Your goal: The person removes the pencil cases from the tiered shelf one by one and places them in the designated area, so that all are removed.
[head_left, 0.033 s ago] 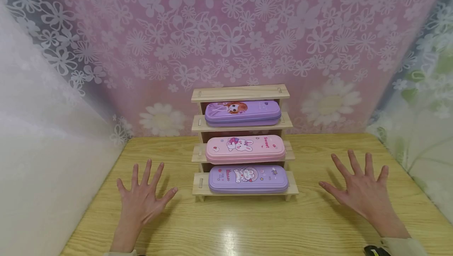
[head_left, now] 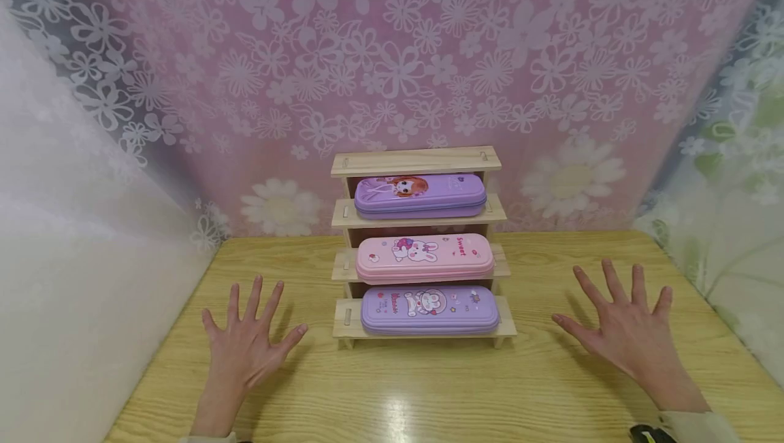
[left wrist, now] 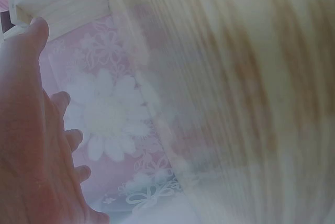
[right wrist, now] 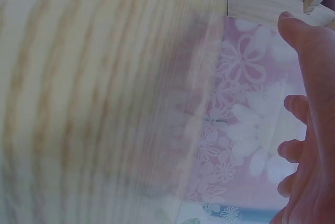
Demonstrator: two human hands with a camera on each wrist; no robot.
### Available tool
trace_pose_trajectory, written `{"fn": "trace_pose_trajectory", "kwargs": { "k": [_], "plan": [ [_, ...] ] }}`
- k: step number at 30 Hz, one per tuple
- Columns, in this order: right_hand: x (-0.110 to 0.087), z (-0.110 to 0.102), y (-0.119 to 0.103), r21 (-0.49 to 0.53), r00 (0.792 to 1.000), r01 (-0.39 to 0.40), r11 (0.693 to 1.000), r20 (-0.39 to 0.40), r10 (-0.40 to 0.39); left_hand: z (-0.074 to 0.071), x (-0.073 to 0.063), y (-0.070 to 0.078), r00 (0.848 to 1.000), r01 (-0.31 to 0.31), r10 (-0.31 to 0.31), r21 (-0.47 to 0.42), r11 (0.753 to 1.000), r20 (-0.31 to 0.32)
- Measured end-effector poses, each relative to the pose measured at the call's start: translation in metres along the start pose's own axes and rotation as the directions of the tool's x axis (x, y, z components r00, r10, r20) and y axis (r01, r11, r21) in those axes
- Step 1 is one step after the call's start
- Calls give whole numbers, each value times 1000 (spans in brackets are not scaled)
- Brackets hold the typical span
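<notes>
A tiered wooden rack [head_left: 416, 160] stands on the table in the head view. On its upper tier lies a purple pencil case [head_left: 441, 192] with a girl's picture. The middle tier bears a pink pencil case [head_left: 392, 266] with a rabbit and the word "Sweet". Lowest lies a lilac pencil case [head_left: 404, 324] with a rabbit print. My left hand [head_left: 245, 348], fingers spread, is over the table left of the rack, apart from it. On the right side my right hand [head_left: 631, 334] is likewise spread and holds nothing. Both wrist views show the hands beside the rack's side panels.
The wood-grain table [head_left: 453, 395] extends in front of the rack and to both sides. Behind it hangs a pink flowered curtain [head_left: 380, 55]. Pale sheets close off the left [head_left: 73, 225] and right [head_left: 729, 177] sides.
</notes>
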State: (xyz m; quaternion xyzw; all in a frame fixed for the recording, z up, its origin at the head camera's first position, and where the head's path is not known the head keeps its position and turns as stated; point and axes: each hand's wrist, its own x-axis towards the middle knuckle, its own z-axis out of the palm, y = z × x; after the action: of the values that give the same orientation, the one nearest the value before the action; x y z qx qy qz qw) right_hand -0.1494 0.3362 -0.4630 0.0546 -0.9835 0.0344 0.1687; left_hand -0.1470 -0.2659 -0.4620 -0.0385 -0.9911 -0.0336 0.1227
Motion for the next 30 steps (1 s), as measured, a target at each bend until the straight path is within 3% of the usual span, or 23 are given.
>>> {"fn": "trace_pose_trajectory", "kwargs": {
  "k": [15, 19, 22, 25, 27, 30],
  "plan": [
    [1, -1, -2, 14, 999, 20, 1000, -41, -19, -2, 0, 2, 1000, -2, 2, -12, 1000, 15],
    [2, -2, -8, 89, 999, 27, 996, -24, -25, -2, 5, 5, 1000, -28, 28, -5, 1000, 1],
    [3, -4, -18, 201, 999, 52, 978, -25, -48, -2, 10, 10, 998, -61, 58, -62, 996, -36],
    [6, -8, -33, 326, 995, 95, 941, -58, -81, -3, 16, 18, 992, -97, 81, -178, 979, -97],
    [9, -11, -44, 387, 990, 133, 912, -96, -104, -4, 19, 25, 987, -119, 85, -265, 957, -136],
    [11, -12, -62, 431, 973, 209, 878, -179, -143, -5, 24, 35, 983, -142, 79, -411, 901, -166]
  ]
}}
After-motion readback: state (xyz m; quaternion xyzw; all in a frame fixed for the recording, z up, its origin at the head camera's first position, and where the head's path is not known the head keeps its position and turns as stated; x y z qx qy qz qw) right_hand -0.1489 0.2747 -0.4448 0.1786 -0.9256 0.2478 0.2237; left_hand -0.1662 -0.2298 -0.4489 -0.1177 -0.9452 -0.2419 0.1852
